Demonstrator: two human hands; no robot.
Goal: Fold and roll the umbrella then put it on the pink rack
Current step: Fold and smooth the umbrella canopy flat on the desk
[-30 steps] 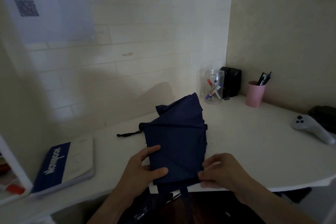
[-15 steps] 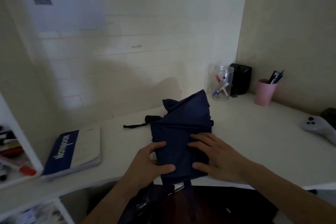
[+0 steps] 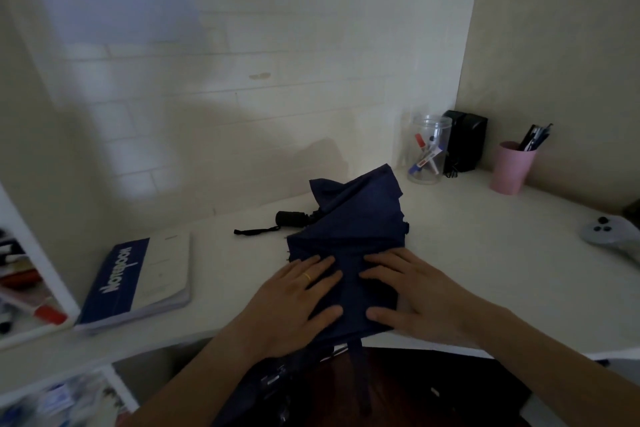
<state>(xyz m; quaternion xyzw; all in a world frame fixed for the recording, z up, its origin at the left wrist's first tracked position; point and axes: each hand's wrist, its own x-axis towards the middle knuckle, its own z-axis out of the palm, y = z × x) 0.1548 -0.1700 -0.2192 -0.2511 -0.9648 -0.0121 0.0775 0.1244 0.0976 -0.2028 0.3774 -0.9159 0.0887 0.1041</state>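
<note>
A navy blue umbrella lies on the white desk, its fabric in flat folds. Its black handle and wrist strap stick out to the left. The near end of the fabric hangs over the desk's front edge, with a strap dangling below. My left hand presses flat on the fabric's near left part, fingers straight. My right hand lies flat on the near right part, fingers pointing left. No pink rack is in view.
A blue and white notebook lies at the left. A clear jar of markers, a black box and a pink cup of pens stand at the back right. A grey controller lies at the right edge. White shelves stand left.
Both hands went from pinching the umbrella's near edge to lying flat on the fabric. The handle now shows further out to the left.
</note>
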